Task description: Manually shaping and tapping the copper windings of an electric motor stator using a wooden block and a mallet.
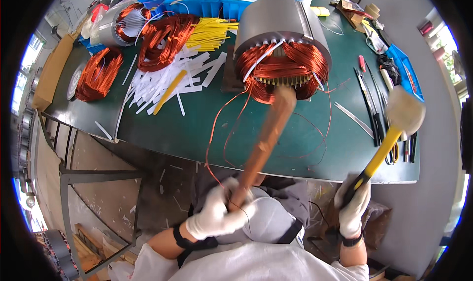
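In a white glove, my left hand (pixel 224 212) is closed round the lower end of a wooden stick (pixel 263 150). The stick's far end reaches the opening of a grey motor stator (pixel 268 22), in front of its copper windings (pixel 305 61); whether it touches them I cannot tell. My right hand (pixel 354 204), gloved too, grips the black handle of a mallet (pixel 384 150) with a yellow shaft. The mallet's pale head (pixel 405 111) is raised at the right, apart from the stick and blurred. Thin copper wires (pixel 211 143) trail from the windings toward my left hand.
Loose copper coils (pixel 101 74), white paper strips (pixel 165 79) and yellow strips (pixel 212 34) lie at the left of the green table (pixel 162 135). A second stator (pixel 111 27) stands behind them. Scissors (pixel 354 118), long tools (pixel 369 101) and a blue tray (pixel 406 71) line the right side.
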Tool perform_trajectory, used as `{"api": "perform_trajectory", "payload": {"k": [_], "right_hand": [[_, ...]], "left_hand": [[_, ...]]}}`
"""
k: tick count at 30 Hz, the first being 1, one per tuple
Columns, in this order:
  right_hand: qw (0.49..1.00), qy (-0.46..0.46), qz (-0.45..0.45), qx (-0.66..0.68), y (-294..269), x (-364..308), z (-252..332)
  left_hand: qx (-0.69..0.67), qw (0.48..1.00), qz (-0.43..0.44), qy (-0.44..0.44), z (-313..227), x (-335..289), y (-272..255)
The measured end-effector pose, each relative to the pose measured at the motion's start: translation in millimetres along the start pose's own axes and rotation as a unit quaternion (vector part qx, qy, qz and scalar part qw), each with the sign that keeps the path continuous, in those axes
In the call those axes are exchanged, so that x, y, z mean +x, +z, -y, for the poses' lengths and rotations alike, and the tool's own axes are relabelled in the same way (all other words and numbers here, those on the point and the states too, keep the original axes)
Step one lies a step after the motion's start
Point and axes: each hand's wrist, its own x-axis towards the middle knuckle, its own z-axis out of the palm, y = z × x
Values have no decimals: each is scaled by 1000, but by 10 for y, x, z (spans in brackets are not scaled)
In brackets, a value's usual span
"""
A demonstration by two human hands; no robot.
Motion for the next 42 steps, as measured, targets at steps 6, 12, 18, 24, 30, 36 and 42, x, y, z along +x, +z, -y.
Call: {"api": "perform_trajectory", "payload": {"k": [6,12,18,24,30,36,42], "right_hand": [[983,96,-131,81,-102,722,-149],[981,120,-122,92,-54,764,-46],[981,129,-111,88,-70,773,-16],[979,132,-111,109,-81,758,-8],[975,142,-113,128,-75,752,5],[977,132,-123,117,-94,749,16],[980,132,-124,86,-41,755,-9]], "left_hand": [[459,808,-302,211,-412,1331,-154],[588,702,-263,305,-582,1760,-368],[679,623,-121,369,-829,1796,-416],[522,751,-275,295,-603,1723,-310],[300,870,-304,247,-401,1793,-210],[554,702,-251,370,-595,1762,-209],[641,651,-112,390,-844,1868,-444]]}}
